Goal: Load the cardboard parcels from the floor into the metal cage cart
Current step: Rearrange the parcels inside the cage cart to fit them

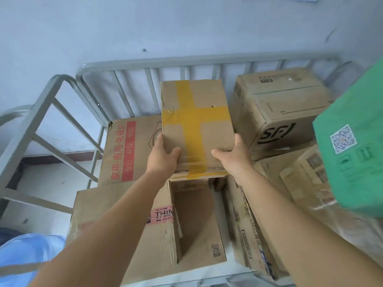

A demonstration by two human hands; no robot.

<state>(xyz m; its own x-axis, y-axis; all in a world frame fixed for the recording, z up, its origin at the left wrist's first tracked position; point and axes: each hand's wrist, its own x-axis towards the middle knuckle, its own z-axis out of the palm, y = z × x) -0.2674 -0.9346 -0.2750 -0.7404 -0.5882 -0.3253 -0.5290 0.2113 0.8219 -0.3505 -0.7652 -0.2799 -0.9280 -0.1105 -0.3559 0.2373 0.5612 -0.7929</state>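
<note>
A cardboard parcel with a cross of yellow tape [196, 125] is held out over the grey metal cage cart [145, 65]. My left hand [161, 156] grips its near left corner, thumb on top. My right hand [232, 156] grips the near right corner the same way. The parcel hangs above a gap between the boxes stacked in the cart. Several other parcels lie inside: a flat box with red print [128, 150] to the left, a box marked SF [277, 108] at the back right, and a box with a pink label [145, 228] near me.
A green box with a QR code [352, 141] sits on top of the stack at the right. A long narrow box [248, 228] lies at the gap's right side. The cart's left rail [41, 112] and a white wall stand behind. Blue cloth [24, 251] shows lower left.
</note>
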